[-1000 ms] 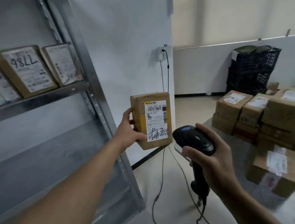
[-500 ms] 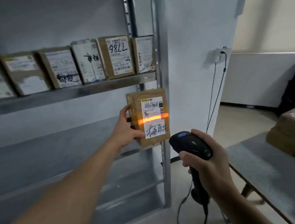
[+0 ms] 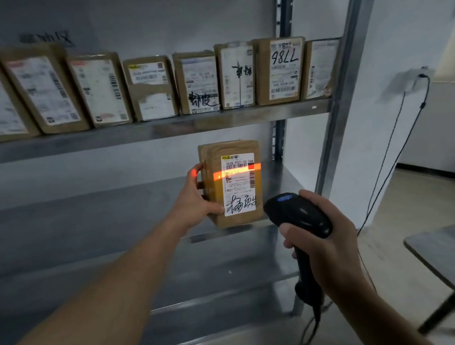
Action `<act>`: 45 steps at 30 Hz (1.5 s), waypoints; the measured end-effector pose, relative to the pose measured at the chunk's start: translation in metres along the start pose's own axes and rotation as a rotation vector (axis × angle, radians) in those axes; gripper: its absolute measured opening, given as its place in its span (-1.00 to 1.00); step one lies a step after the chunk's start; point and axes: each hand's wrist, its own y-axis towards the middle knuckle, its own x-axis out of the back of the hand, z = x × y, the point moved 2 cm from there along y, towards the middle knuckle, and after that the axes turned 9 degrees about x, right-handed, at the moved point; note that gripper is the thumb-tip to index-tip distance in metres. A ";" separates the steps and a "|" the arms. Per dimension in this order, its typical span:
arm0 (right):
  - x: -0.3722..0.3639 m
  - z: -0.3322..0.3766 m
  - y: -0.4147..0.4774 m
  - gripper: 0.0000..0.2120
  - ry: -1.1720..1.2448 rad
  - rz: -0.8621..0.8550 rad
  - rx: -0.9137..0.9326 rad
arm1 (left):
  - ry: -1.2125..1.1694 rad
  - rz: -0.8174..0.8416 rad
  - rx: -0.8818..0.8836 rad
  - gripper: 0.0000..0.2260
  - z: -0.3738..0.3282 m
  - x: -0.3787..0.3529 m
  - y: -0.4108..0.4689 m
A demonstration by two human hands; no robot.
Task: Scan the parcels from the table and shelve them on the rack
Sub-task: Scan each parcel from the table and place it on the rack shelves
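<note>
My left hand grips a small brown parcel by its left edge and holds it upright in front of the metal rack, below the upper shelf. Its white label faces me, and an orange scan line runs across the barcode and onto my fingertip. My right hand grips a black handheld scanner, which points at the label from the lower right. The scanner's cable hangs down from the handle.
Several brown labelled parcels stand in a row on the upper shelf. The lower shelves are bare metal. A grey table corner is at the right. A black cable hangs from a wall socket.
The view has swung left from the table's parcels to the rack. The parcel now sits under the upper shelf, and the scan line has climbed from mid-label to the barcode.
</note>
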 end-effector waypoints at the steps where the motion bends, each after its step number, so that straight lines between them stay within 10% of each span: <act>1: -0.009 0.001 0.000 -0.60 -0.005 0.004 0.010 | 0.001 -0.007 -0.001 0.06 0.004 0.009 -0.002; 26: -0.122 0.025 -0.021 -0.43 0.114 0.151 -0.005 | -0.124 -0.200 0.036 0.07 0.053 0.155 -0.082; 45: -0.269 0.081 -0.031 -0.32 0.435 0.562 0.007 | -0.256 -0.740 0.076 -0.02 0.082 0.327 -0.265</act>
